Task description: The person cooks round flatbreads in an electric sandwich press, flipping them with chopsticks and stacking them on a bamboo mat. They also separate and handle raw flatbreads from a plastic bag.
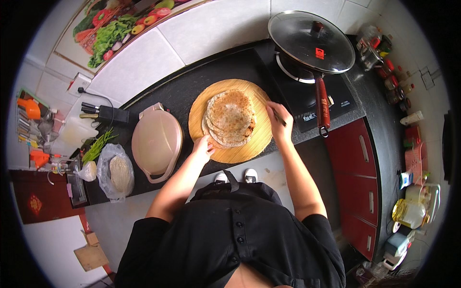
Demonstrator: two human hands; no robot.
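Observation:
A stack of browned flatbreads (231, 115) lies on a round slatted wooden board (261, 142) on the black counter. My left hand (204, 148) is at the board's near left edge, its fingertips against the lower left rim of the stack. At the board's right edge, my right hand (280, 119) is closed around a thin dark-handled utensil (279, 118); its far end is hard to make out against the board. A closed pink electric griddle (157, 142) stands left of the board.
A lidded wok (311, 43) sits on the hob at the back right, its red handle (322, 102) pointing towards me. On the left are a bag of pale food (120, 172), green stalks (98, 145) and a knife block (113, 115). Jars (390, 82) line the right counter.

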